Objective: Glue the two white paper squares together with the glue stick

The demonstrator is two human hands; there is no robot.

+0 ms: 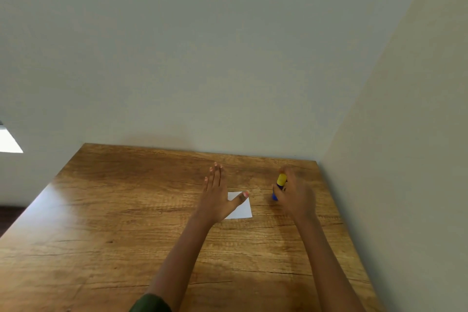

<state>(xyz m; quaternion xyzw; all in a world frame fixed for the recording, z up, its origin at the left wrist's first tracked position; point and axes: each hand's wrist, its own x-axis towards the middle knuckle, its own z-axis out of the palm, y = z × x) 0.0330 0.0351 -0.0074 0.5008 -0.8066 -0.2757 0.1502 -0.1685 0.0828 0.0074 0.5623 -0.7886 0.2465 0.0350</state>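
Observation:
A white paper square [242, 208] lies flat on the wooden table [126, 223]; only one square shows. My left hand [217, 196] rests flat with fingers stretched out, its palm over the paper's left edge and its thumb lying across the top of the sheet. To the right, my right hand [295, 196] is closed around a glue stick [279, 185] with a yellow cap and a blue body, standing nearly upright just right of the paper. The lower end of the stick is at the table surface.
The table stands in a corner, with a plain wall along its far edge and another wall [405, 159] close on the right. Its left edge drops off to a dark floor. A green sleeve [150, 304] shows at the bottom.

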